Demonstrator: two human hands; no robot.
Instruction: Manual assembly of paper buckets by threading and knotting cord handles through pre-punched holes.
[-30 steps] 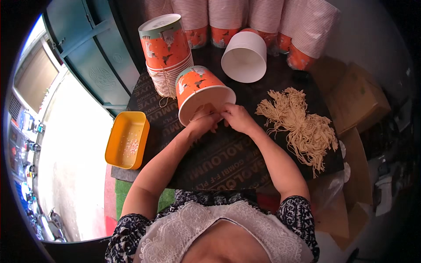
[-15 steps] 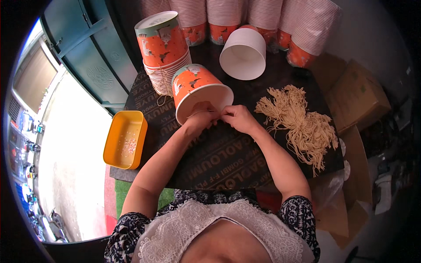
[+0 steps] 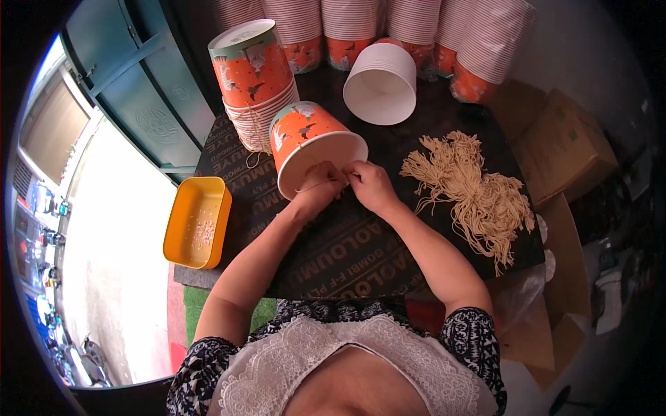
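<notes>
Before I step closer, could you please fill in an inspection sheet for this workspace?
Surface: dark printed tabletop.
Job's things: orange bucket, tilted, mouth toward the person; beige cords heaped at right.
Clutter: yellow tray at left, small pale bits inside; nested buckets behind the orange one; wrapped stacks along the back.
Grippers: left hand at the bucket's mouth; right hand alongside, fingers bent; what they pinch is too small to tell.
Cables: nothing seen.
Surroundings: teal door left, cardboard box right.
</notes>
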